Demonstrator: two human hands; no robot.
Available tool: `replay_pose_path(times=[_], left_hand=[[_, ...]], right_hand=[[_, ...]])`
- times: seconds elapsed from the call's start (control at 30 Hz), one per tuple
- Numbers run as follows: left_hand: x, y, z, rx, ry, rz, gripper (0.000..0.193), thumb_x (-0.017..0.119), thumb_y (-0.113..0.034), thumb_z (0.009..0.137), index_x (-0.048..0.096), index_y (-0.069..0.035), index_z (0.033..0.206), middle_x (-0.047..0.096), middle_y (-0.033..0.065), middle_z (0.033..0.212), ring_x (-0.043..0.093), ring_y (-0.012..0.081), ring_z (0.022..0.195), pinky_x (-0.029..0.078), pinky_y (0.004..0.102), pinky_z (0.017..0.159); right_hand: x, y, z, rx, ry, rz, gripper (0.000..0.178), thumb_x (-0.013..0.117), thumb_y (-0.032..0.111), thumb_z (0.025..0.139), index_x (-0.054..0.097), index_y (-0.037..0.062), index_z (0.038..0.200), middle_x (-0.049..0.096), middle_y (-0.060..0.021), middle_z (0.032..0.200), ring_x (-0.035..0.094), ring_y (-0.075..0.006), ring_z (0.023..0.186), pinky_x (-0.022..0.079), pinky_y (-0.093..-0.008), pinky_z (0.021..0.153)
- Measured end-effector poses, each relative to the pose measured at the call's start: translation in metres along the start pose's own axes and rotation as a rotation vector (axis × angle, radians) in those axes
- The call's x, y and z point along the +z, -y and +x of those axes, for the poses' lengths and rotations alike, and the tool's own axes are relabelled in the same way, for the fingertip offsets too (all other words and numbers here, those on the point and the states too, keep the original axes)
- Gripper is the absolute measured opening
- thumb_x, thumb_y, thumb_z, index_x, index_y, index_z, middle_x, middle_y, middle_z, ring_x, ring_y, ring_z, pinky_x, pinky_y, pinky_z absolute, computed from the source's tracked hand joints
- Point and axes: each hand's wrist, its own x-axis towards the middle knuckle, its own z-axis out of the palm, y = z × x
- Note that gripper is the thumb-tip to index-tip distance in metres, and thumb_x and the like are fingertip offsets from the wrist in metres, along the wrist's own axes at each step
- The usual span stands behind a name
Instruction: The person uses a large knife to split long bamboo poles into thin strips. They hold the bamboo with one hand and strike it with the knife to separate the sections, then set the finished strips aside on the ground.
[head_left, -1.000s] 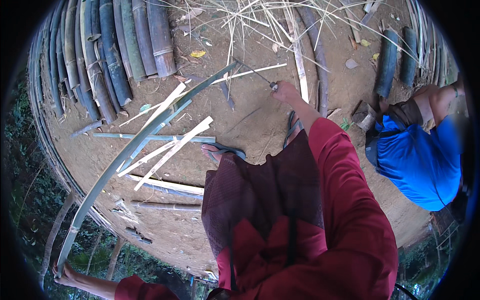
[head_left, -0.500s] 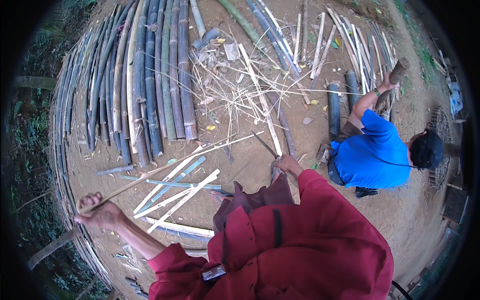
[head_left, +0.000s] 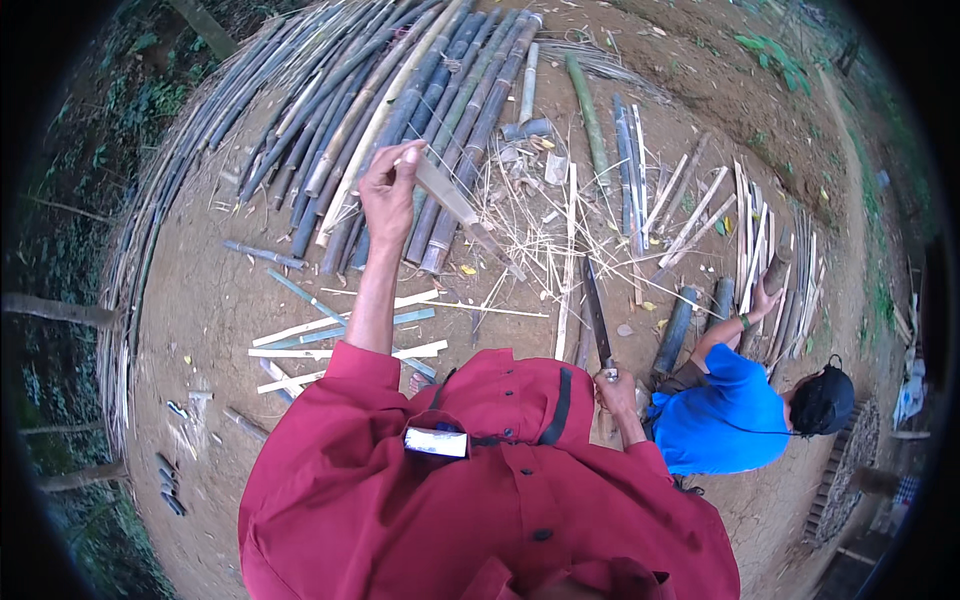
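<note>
Bamboo strip (head_left: 455, 205) in left hand (head_left: 388, 192), long knife (head_left: 596, 312) in right hand (head_left: 617, 390)

Outdoor bamboo worksite: dirt ground (head_left: 230, 300), stacked bamboo poles (head_left: 400, 110), split strips (head_left: 750, 230).

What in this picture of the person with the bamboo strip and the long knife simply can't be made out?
All from the head view:
- Right hand grip on the long knife: the handle is hidden inside the fist.
- Bamboo strip in the left hand: its far end is lost among the splinters.
- Person's legs and feet: hidden under the red shirt.
- Co-worker in blue: the held piece is too small to tell.
- Bamboo poles: the upper ends bend and blur at the rim.
</note>
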Motion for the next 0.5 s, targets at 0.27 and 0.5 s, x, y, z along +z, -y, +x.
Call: replay_pose_path(times=[0.27,0.5], left_hand=[[-0.043,-0.005,-0.025,-0.072,0.078,-0.241,0.017,0.067,-0.009,0.083,0.066,0.001,0.097,0.066,0.0078,0.092,0.061,0.0118,0.085,0.048,0.024,0.076],[-0.052,-0.038,-0.04,0.01,0.17,0.14,0.015,0.067,-0.007,0.082,0.067,-0.002,0.096,0.065,0.0074,0.09,0.061,0.0136,0.084,0.049,0.0269,0.075]], right_hand=[[0.025,0.203,-0.058,-0.489,0.189,0.097,0.034,0.063,0.024,0.077,0.057,0.0,0.1,0.058,-0.0071,0.067,0.056,-0.0159,0.06,0.045,-0.0322,0.058],[0.067,0.291,-0.079,-0.894,0.175,0.015,0.038,0.065,0.025,0.075,0.058,-0.0035,0.099,0.061,-0.0174,0.075,0.061,-0.0251,0.067,0.047,-0.0358,0.064]])
